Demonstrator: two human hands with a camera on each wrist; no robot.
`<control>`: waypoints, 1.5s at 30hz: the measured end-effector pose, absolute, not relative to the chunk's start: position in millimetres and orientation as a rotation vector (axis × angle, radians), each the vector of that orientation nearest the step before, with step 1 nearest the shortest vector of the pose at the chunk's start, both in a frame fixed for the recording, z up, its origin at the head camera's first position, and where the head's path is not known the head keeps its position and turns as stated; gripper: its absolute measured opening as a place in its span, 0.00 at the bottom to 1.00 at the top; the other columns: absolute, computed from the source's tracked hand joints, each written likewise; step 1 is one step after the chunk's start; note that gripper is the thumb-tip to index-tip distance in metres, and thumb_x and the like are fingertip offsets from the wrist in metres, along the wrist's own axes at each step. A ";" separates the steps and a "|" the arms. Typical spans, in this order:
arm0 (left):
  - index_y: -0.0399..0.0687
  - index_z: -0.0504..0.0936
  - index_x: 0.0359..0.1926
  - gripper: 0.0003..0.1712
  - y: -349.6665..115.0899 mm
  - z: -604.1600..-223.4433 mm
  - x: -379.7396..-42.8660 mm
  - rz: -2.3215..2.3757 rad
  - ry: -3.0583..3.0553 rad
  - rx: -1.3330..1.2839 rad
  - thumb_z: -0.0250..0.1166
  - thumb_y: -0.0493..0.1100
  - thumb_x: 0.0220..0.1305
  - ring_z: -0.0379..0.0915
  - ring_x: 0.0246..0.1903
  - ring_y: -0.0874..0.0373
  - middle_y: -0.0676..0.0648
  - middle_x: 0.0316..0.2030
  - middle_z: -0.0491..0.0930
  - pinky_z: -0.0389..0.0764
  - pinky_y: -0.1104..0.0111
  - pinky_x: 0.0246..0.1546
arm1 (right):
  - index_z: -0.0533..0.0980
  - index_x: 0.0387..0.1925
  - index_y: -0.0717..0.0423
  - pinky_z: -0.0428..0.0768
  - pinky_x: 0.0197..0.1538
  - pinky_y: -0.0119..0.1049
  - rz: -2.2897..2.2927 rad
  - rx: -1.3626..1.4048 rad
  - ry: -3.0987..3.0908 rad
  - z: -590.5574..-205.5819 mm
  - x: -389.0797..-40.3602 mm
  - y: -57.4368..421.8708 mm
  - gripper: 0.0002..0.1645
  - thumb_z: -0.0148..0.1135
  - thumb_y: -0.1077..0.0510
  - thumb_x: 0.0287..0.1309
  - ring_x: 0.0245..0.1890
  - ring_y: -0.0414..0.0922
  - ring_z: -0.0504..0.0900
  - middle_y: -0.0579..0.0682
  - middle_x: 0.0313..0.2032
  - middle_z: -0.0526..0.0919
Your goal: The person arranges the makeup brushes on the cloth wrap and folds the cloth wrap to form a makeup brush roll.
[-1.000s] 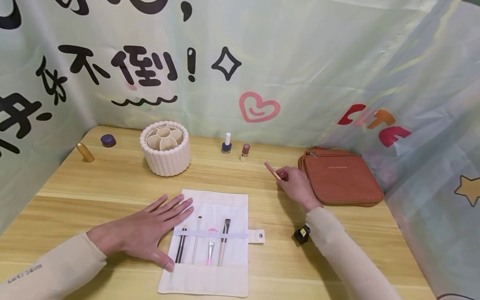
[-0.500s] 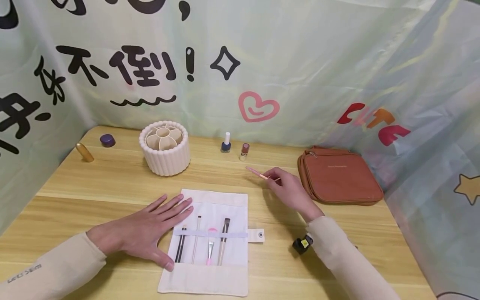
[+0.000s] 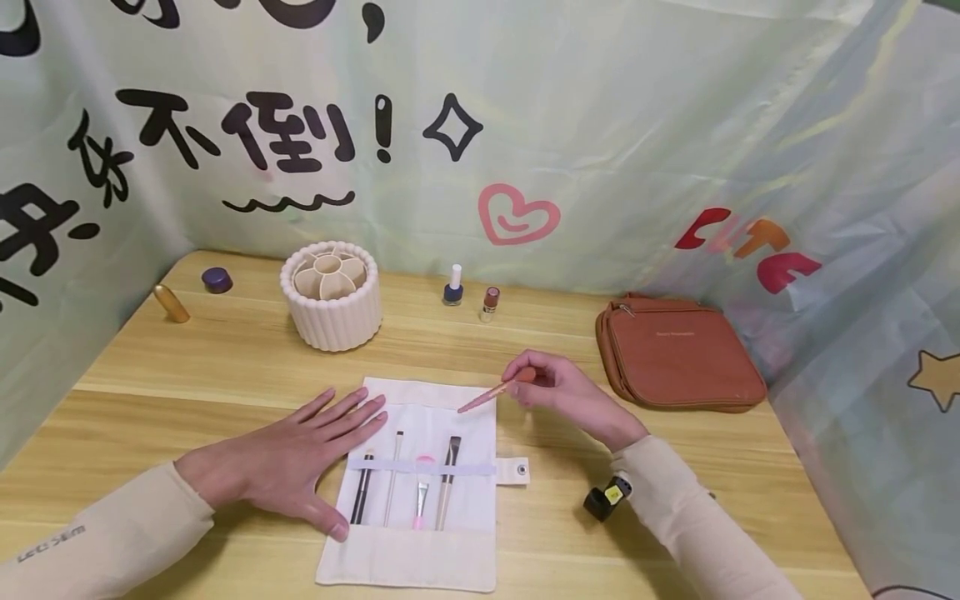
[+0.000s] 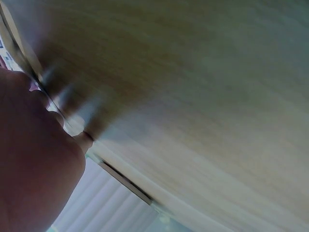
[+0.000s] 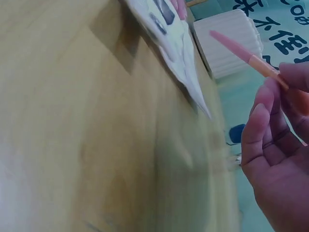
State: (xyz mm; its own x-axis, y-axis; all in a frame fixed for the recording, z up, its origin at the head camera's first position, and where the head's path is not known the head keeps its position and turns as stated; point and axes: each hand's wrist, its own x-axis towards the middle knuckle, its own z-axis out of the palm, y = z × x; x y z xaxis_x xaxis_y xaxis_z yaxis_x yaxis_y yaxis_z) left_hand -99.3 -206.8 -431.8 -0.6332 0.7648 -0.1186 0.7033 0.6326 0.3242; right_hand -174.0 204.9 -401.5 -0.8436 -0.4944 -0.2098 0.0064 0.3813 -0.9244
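Observation:
A white fabric brush roll (image 3: 420, 560) lies unfolded on the table, with several makeup brushes standing in its lower pocket under a lilac elastic band (image 3: 472, 471). My left hand (image 3: 288, 467) rests spread over the roll's left edge, fingers straight. Above the roll's upper right corner, my right hand (image 3: 577, 400) pinches a pink makeup brush (image 3: 483, 398) between thumb and fingers. Its thin handle points down and left over the roll, and its orange-brown bristle head sits at the fingers. The right wrist view shows the same brush (image 5: 234, 46) with its pink handle tip outward.
A cream ribbed organizer (image 3: 333, 317) stands at the back left, near a purple lidded pot (image 3: 217, 281) and a gold tube (image 3: 172, 305). Nail polish (image 3: 453, 290) and a lipstick (image 3: 490, 305) stand mid-back. A brown zipped case (image 3: 686, 354) lies at the right.
My right hand has moved left and toward me, from beside the brown case to the roll's corner. The brush has turned, its handle now pointing down-left. My left hand stays put.

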 end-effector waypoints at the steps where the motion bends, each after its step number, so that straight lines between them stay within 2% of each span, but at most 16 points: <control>1: 0.48 0.49 0.89 0.77 -206.7 -431.7 -99.2 0.363 2.610 1.198 0.59 0.91 0.56 0.42 0.87 0.36 0.42 0.89 0.46 0.09 0.76 0.75 | 0.82 0.55 0.54 0.82 0.53 0.39 -1.469 -0.419 2.183 -402.9 -173.8 204.2 0.16 0.70 0.51 0.74 0.45 0.50 0.83 0.53 0.50 0.85; 5: 0.48 0.49 0.89 0.76 -206.5 -431.8 -99.4 0.362 2.613 1.203 0.59 0.91 0.56 0.42 0.87 0.36 0.42 0.89 0.47 0.09 0.76 0.76 | 0.84 0.56 0.56 0.83 0.53 0.38 -1.447 -0.469 2.151 -409.3 -174.0 200.2 0.16 0.67 0.50 0.77 0.45 0.50 0.84 0.56 0.52 0.87; 10: 0.48 0.49 0.89 0.76 -206.5 -432.6 -99.7 0.368 2.613 1.204 0.59 0.91 0.56 0.42 0.87 0.36 0.42 0.89 0.47 0.09 0.76 0.76 | 0.84 0.58 0.58 0.86 0.51 0.36 -1.403 -0.565 2.136 -418.4 -175.7 193.1 0.16 0.63 0.53 0.80 0.44 0.49 0.86 0.56 0.48 0.89; 16: 0.48 0.49 0.89 0.76 -206.2 -433.1 -99.9 0.361 2.618 1.206 0.59 0.91 0.56 0.42 0.87 0.36 0.42 0.89 0.47 0.09 0.76 0.76 | 0.83 0.46 0.59 0.82 0.45 0.30 -1.342 -0.630 2.122 -423.8 -175.8 183.6 0.10 0.63 0.56 0.80 0.40 0.43 0.82 0.53 0.60 0.88; 22: 0.49 0.48 0.89 0.76 -206.1 -433.0 -99.6 0.362 2.614 1.194 0.59 0.91 0.55 0.42 0.87 0.36 0.43 0.89 0.46 0.09 0.76 0.76 | 0.82 0.43 0.59 0.78 0.43 0.27 -1.236 -0.666 2.092 -422.5 -172.3 175.1 0.09 0.64 0.56 0.79 0.36 0.42 0.78 0.55 0.68 0.85; 25: 0.49 0.48 0.89 0.77 -206.2 -432.9 -99.5 0.361 2.613 1.190 0.59 0.91 0.55 0.41 0.87 0.37 0.43 0.89 0.46 0.09 0.76 0.76 | 0.83 0.51 0.55 0.78 0.44 0.28 -1.192 -0.659 2.127 -423.1 -169.2 169.7 0.09 0.67 0.55 0.77 0.36 0.41 0.80 0.52 0.60 0.88; 28: 0.49 0.48 0.89 0.77 -206.3 -432.4 -99.3 0.360 2.612 1.187 0.59 0.91 0.55 0.41 0.87 0.37 0.43 0.89 0.46 0.09 0.76 0.75 | 0.81 0.57 0.53 0.80 0.48 0.32 -1.195 -0.631 2.180 -424.8 -166.1 165.0 0.16 0.72 0.54 0.73 0.40 0.41 0.83 0.48 0.48 0.90; 29: 0.49 0.48 0.89 0.77 -206.3 -432.2 -99.3 0.359 2.611 1.186 0.59 0.91 0.55 0.41 0.87 0.37 0.43 0.89 0.46 0.09 0.76 0.75 | 0.80 0.58 0.52 0.81 0.50 0.33 -1.196 -0.620 2.198 -425.6 -165.1 164.0 0.18 0.73 0.53 0.72 0.42 0.42 0.85 0.46 0.44 0.90; 30: 0.49 0.48 0.89 0.77 -206.3 -432.0 -99.2 0.359 2.611 1.185 0.59 0.91 0.55 0.41 0.87 0.37 0.43 0.89 0.46 0.09 0.76 0.75 | 0.80 0.55 0.52 0.81 0.52 0.34 -1.204 -0.608 2.205 -426.0 -164.1 163.2 0.17 0.75 0.53 0.71 0.43 0.42 0.86 0.45 0.43 0.91; 35: 0.49 0.48 0.89 0.76 -206.3 -431.9 -99.2 0.363 2.611 1.190 0.59 0.91 0.55 0.41 0.87 0.37 0.43 0.89 0.46 0.09 0.76 0.76 | 0.86 0.51 0.49 0.81 0.53 0.34 -1.167 -0.649 2.237 -426.4 -160.6 163.1 0.11 0.74 0.52 0.71 0.44 0.41 0.85 0.42 0.44 0.91; 38: 0.49 0.48 0.89 0.76 -206.3 -432.0 -99.2 0.368 2.611 1.192 0.59 0.91 0.55 0.41 0.87 0.37 0.43 0.89 0.46 0.09 0.76 0.76 | 0.89 0.51 0.46 0.78 0.45 0.30 -1.121 -0.726 2.232 -425.2 -158.8 164.2 0.09 0.71 0.52 0.74 0.39 0.38 0.80 0.41 0.45 0.91; 42: 0.49 0.48 0.89 0.76 -206.4 -432.5 -99.2 0.367 2.612 1.195 0.59 0.91 0.56 0.41 0.87 0.37 0.42 0.89 0.46 0.09 0.76 0.76 | 0.89 0.56 0.47 0.75 0.40 0.28 -1.063 -0.860 2.234 -423.2 -156.2 164.5 0.13 0.68 0.53 0.76 0.36 0.37 0.76 0.41 0.47 0.91; 45: 0.49 0.48 0.89 0.76 -206.6 -433.0 -99.5 0.365 2.613 1.196 0.59 0.91 0.56 0.41 0.87 0.37 0.43 0.89 0.46 0.09 0.76 0.76 | 0.86 0.62 0.50 0.76 0.41 0.29 -1.040 -0.888 2.301 -420.2 -154.5 163.0 0.18 0.69 0.52 0.76 0.37 0.37 0.77 0.40 0.47 0.88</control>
